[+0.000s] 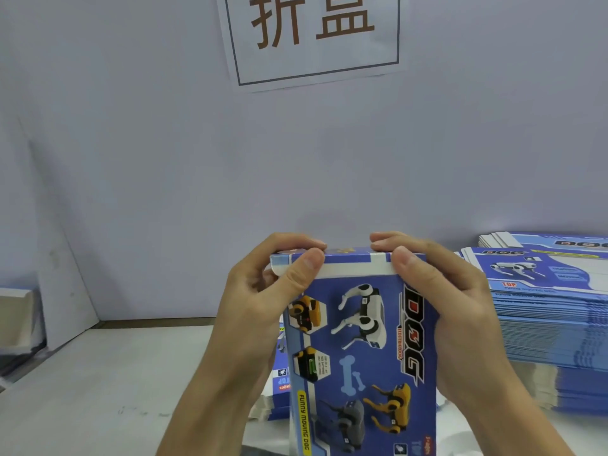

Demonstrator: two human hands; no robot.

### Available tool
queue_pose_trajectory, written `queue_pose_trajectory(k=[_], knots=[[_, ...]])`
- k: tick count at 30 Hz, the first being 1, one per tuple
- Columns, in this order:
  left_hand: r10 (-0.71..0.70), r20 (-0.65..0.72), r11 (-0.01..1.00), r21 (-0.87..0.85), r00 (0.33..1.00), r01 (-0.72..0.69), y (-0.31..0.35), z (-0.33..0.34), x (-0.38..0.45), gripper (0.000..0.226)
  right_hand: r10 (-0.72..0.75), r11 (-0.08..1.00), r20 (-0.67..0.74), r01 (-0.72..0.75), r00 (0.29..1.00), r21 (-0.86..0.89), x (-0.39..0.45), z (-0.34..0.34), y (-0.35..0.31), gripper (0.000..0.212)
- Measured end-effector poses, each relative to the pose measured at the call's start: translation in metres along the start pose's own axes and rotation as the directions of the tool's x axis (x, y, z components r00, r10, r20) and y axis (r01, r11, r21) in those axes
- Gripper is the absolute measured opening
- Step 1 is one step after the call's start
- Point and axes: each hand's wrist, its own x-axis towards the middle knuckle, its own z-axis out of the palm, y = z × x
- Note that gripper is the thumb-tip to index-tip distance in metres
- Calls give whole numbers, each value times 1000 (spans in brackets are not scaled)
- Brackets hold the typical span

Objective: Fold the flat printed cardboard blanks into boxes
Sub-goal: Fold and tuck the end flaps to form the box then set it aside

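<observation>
Box: blue printed one with robot dogs and "DOG" lettering, held upright right up close to the camera, above the table, filling the lower middle of the view.
Left hand: wrapped round the box's upper left corner, thumb pressed on the front near the top edge, fingers curled over the top.
Right hand: same deal on the upper right corner, thumb on the white strip at the top, fingers hooked over the far side, palm along the right edge.
Top flap: looks folded down under both sets of fingers, can't tell if it's tucked in all the way.
Stack of flat blanks: tall pile to the right on the table, same blue print.
More blanks: a few lying flat behind the box, mostly hidden.
Table: pale grey.
Sign: white sheet with brown characters on the wall up top.
</observation>
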Motion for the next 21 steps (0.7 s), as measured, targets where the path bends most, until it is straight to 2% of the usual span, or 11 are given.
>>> queue_pose_trajectory(k=[4, 8, 11, 14, 21], knots=[[15, -13, 1000, 27, 1000, -15, 5, 3, 1, 33, 5, 999, 25, -5, 1000, 33, 0, -3, -2, 11], [24, -24, 997, 72, 999, -22, 5, 5, 1, 29, -34, 998, 21, 35, 999, -47, -1, 2, -3, 23], [-24, 6, 999, 22, 1000, 24, 2, 3, 0, 21, -49, 997, -2, 49, 999, -66, -2, 4, -1, 21], [-66, 50, 997, -25, 997, 67, 0, 2, -1, 26, -9, 1000, -8, 9, 1000, -22, -1, 0, 2, 12], [4, 126, 993, -118, 992, 11, -8, 5, -4, 17, 37, 999, -27, -37, 999, 16, 1, -7, 4, 18]])
